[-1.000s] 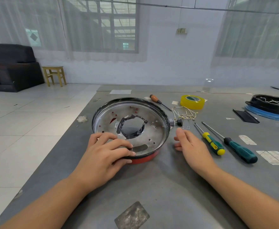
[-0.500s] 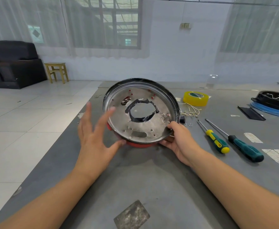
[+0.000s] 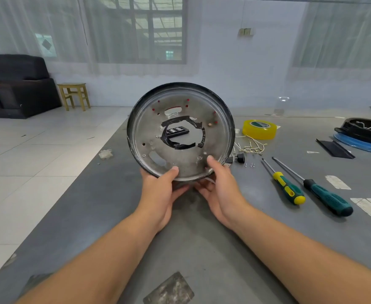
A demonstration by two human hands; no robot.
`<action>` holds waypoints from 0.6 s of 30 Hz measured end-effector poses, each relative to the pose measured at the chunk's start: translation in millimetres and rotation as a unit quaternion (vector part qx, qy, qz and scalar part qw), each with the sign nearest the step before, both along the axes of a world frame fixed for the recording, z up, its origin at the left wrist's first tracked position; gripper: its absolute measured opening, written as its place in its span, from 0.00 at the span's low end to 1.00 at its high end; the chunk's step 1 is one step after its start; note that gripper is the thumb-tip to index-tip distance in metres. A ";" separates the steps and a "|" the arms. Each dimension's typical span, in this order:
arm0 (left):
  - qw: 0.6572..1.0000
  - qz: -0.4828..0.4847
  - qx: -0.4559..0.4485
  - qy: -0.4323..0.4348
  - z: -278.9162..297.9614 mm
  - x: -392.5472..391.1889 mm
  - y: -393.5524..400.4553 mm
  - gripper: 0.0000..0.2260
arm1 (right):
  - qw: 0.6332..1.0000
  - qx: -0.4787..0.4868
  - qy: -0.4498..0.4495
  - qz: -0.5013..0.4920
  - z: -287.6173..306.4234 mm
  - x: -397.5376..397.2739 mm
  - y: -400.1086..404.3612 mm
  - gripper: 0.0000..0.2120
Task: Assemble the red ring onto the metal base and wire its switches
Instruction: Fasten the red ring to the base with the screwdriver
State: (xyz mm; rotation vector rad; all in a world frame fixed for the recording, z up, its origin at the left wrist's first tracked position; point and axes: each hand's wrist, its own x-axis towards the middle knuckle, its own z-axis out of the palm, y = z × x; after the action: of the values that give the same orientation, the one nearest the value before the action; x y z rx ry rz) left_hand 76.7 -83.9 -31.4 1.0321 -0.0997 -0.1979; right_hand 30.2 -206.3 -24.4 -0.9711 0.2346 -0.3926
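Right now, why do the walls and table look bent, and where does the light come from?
Head view: the wide-angle lens bows the table edge and stretches the forearms; soft daylight enters through curtained windows, leaving only faint shadows under both hands, left and right, which hold the sharply focused metal base.

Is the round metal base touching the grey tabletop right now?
Apart. The head view shows the round metal base tilted up off the grey tabletop, gripped at its lower rim by the left hand and right hand.

red ring (image 3: 170,110) mostly behind metal base (image 3: 213,137)
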 end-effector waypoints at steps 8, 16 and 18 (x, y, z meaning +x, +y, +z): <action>0.997 0.030 0.042 -0.054 -4.0 18.7 17.2 0.25 | 0.991 -0.108 0.074 0.011 -3.3 6.4 -23.1 0.09; 0.999 -0.044 -0.022 0.013 -5.8 15.9 11.9 0.20 | 0.984 -0.157 0.083 0.007 -10.4 11.0 -20.2 0.10; 0.997 -0.065 -0.026 0.030 -6.7 14.7 12.4 0.20 | 0.984 -0.158 0.082 0.004 -11.7 10.3 -20.8 0.10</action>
State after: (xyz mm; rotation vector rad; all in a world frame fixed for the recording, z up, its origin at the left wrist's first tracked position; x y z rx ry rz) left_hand 91.4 -71.5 -38.1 0.9673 -0.1180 -0.3433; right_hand 40.5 -227.2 -36.1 -1.3192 0.3237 -0.3481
